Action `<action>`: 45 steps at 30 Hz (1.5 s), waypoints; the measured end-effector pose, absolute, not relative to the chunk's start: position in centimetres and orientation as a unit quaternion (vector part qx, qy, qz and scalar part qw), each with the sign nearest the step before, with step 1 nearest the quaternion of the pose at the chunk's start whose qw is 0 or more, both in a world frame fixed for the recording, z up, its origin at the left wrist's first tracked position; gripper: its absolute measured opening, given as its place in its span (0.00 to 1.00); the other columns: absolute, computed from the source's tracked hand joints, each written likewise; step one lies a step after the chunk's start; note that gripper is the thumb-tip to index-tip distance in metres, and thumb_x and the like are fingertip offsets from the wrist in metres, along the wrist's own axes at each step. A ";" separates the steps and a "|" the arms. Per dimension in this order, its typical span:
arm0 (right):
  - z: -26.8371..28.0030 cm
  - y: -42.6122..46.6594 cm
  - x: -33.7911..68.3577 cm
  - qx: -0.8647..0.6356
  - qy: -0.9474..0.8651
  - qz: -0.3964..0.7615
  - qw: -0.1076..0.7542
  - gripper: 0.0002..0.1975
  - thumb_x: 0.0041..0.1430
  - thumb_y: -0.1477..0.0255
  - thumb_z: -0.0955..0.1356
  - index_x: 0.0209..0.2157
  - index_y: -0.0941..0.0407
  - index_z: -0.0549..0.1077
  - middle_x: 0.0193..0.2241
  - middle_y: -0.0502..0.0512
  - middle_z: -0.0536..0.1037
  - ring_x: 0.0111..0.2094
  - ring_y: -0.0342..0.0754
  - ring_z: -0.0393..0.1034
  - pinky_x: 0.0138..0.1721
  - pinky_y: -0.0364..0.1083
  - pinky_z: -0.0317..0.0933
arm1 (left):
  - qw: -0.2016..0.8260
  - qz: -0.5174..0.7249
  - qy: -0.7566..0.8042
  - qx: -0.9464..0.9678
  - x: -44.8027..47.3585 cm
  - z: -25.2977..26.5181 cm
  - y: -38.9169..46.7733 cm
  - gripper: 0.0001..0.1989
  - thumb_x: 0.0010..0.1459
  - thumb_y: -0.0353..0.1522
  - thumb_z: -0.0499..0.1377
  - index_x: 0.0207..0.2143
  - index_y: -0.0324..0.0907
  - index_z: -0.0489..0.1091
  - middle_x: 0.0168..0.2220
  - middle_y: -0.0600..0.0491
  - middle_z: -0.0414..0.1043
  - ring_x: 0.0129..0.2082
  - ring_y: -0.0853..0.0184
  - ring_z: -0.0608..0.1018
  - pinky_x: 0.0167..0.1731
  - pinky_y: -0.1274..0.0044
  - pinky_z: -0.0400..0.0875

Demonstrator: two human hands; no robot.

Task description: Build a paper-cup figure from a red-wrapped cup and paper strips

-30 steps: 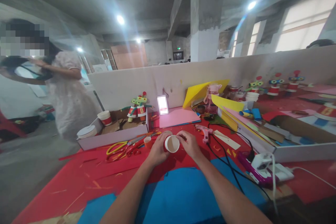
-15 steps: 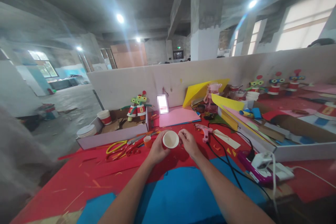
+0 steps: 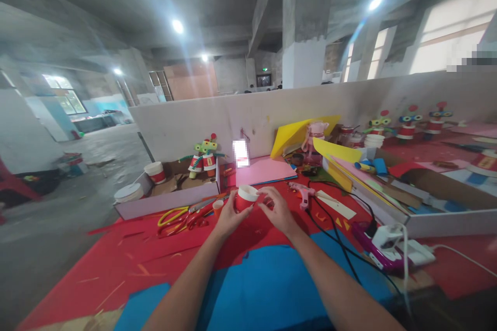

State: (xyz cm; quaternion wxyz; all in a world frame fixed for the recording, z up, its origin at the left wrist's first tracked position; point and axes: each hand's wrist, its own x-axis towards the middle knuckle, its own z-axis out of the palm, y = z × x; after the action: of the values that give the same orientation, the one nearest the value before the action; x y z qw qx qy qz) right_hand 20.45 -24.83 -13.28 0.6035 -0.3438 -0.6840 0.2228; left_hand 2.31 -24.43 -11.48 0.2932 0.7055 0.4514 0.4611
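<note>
My left hand (image 3: 232, 215) is wrapped round a paper cup (image 3: 247, 197) from the left. The cup has a white rim and a red outer band, and its mouth tilts slightly towards me. Just right of it, my right hand (image 3: 275, 208) is closed with thumb and fingers curled together. Something red shows between those fingers and the cup, but I cannot make out whether it is paper or the red table covering. A small orange cup (image 3: 218, 208) stands left of my left hand, beside scissors with yellow and red handles (image 3: 173, 217).
Blue sheets (image 3: 267, 279) lie in front of me. A pink glue gun (image 3: 305, 194) with a black cable rests to the right, near a purple power strip (image 3: 382, 253). Cup figures (image 3: 208, 163) stand in the left box (image 3: 166, 205); a right box (image 3: 446, 225) holds paper scraps.
The cup has tipped, so its red side now faces me more than its inside. My right hand has shifted slightly, its fingers more arched beside the cup.
</note>
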 end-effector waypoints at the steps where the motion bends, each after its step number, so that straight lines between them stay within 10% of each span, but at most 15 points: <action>1: -13.3 -24.8 20.4 -0.351 -0.680 0.223 0.604 0.08 0.56 0.71 0.67 0.38 0.55 0.72 0.40 0.56 0.72 0.29 0.43 0.67 0.31 0.43 0.64 | 0.315 0.458 0.453 0.697 2.3 -11.3 -24.5 0.26 0.48 0.41 0.63 0.48 0.41 0.64 0.42 0.49 0.74 0.41 0.61 0.76 0.43 0.71 0.71; 9: -14.1 -24.5 20.1 -0.395 -0.644 0.314 0.575 0.11 0.59 0.63 0.66 0.26 0.55 0.68 0.17 0.45 0.66 0.19 0.41 0.62 0.23 0.40 0.57 | 0.386 0.469 0.459 0.649 2.4 -11.8 -24.4 0.26 0.49 0.45 0.62 0.47 0.42 0.66 0.37 0.52 0.74 0.33 0.64 0.76 0.33 0.76 0.70; 45: -14.9 -24.4 19.4 -0.362 -0.625 0.426 0.545 0.24 0.60 0.48 0.58 0.27 0.55 0.66 0.15 0.45 0.67 0.17 0.41 0.63 0.22 0.40 0.57 | 0.497 0.547 0.424 0.524 2.7 -12.9 -24.1 0.25 0.48 0.49 0.64 0.43 0.43 0.67 0.30 0.56 0.73 0.27 0.69 0.75 0.25 0.80 0.69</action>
State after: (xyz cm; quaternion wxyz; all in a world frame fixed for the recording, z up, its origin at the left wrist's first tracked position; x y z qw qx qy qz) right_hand 19.41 -24.44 -14.92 0.5450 -0.3617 -0.6247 0.4264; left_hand 2.70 -24.13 -12.88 0.4968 0.5240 0.4240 0.5467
